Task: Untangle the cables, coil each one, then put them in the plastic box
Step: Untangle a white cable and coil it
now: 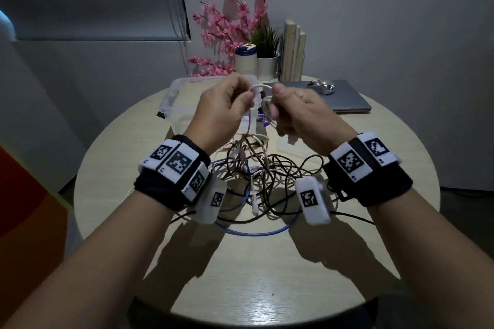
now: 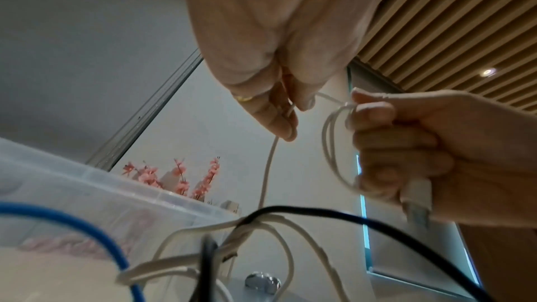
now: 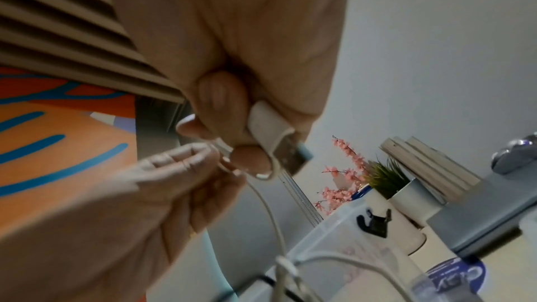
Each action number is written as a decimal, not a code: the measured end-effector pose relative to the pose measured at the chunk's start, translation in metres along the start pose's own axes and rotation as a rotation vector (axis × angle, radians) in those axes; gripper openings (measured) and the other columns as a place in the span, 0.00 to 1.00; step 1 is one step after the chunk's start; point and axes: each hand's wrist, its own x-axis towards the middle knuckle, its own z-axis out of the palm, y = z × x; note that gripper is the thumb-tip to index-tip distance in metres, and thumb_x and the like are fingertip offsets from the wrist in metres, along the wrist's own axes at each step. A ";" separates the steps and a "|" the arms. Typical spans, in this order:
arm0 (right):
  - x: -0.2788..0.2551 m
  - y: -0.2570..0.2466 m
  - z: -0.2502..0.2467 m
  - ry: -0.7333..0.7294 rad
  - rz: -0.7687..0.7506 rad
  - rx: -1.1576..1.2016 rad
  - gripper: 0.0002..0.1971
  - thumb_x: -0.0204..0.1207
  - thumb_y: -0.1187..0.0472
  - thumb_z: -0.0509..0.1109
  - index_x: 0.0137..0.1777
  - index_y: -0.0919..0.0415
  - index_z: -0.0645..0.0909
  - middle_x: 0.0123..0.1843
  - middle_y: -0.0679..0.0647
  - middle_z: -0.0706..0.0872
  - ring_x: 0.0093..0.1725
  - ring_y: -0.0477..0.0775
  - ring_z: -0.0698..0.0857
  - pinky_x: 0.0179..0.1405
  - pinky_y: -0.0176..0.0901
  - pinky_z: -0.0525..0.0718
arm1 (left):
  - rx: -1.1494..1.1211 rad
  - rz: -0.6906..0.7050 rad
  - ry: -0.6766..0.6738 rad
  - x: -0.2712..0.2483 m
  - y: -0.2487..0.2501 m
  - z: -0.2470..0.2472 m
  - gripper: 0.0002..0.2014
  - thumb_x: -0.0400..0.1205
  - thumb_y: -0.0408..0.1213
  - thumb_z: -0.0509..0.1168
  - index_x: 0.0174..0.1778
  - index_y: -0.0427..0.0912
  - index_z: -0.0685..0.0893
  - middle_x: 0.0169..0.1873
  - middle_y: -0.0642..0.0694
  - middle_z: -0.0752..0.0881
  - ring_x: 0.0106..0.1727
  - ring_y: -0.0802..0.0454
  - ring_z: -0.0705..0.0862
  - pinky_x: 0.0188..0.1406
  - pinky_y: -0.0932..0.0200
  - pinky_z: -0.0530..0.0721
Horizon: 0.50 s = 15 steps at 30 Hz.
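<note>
Head view: the left hand (image 1: 222,104) pinches a white cable (image 1: 258,87), and the right hand (image 1: 302,112) grips its coiled loops. Both are raised over the tangled cables (image 1: 256,176) on the desk (image 1: 267,288); the plastic box (image 1: 171,99) sits beyond the left hand.

Left wrist view: fingers (image 2: 279,121) pinch the strand; a blue cable (image 2: 96,233) lies below.

Right wrist view: the fist clamps a USB plug (image 3: 279,139). Blurred lettering below the hand is unreadable.
</note>
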 end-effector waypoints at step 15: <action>0.012 -0.009 -0.008 0.215 -0.125 0.327 0.15 0.87 0.62 0.53 0.45 0.63 0.79 0.67 0.64 0.81 0.66 0.58 0.82 0.64 0.49 0.80 | 0.289 -0.223 -0.479 -0.039 -0.026 0.030 0.11 0.74 0.30 0.72 0.42 0.46 0.75 0.42 0.46 0.86 0.44 0.46 0.85 0.41 0.58 0.84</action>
